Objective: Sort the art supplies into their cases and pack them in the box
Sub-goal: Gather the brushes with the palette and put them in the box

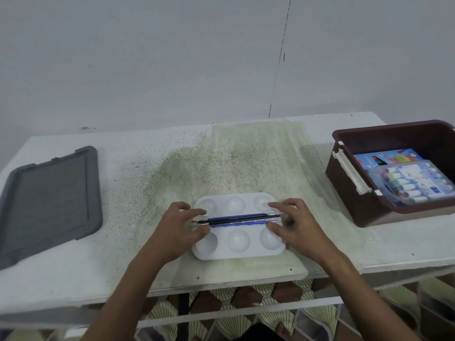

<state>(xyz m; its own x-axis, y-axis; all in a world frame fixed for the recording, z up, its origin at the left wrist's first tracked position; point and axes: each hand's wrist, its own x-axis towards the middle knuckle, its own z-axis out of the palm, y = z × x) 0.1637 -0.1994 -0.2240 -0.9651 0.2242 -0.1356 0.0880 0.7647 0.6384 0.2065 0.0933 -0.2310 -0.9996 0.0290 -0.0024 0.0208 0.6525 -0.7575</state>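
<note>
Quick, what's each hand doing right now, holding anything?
Left hand: fingers pinch the left end of the paintbrushes lying across the white palette.
Right hand: fingers pinch the brushes' right end.

Both arms are bare all the way up, no sleeves in sight. Left hand (181,226) and right hand (294,225) have no rings, watch or gloves as far as I can tell. Bare toes, I think, at the frame's bottom edge.

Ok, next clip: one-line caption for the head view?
Both hands, left hand and right hand, steady paintbrushes across a white palette; brown box holds packed cases, grey lid aside.
</note>
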